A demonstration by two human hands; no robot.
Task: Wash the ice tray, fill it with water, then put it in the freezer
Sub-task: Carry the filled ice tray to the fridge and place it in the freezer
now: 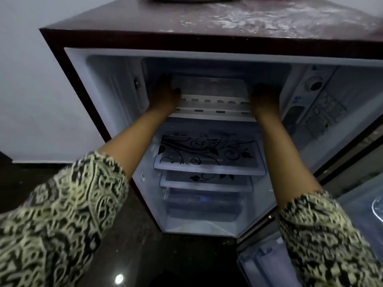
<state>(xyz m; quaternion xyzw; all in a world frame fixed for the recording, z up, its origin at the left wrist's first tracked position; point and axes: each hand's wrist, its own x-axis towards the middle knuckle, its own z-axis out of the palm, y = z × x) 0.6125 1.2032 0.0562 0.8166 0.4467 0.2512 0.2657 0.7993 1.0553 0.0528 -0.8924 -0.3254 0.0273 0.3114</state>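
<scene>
- White ice tray (213,98) is resting inside the freezer (215,64); the final step is seemingly finishing.
- Left hand (163,94) and right hand (264,98) are touching its ends; shadow is hiding their grip.

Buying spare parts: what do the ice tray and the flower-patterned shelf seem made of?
Ice tray: likely white plastic, matte, with moulded cells along its edge. Patterned shelf: probably glass, smooth, black scrolls printed on it, white plastic-looking frame.

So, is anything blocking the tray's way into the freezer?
Nothing visible does. The tray sits at the freezer mouth, with the left hand and right hand holding its ends. The space behind it is dim but shows no obstacle.
</scene>
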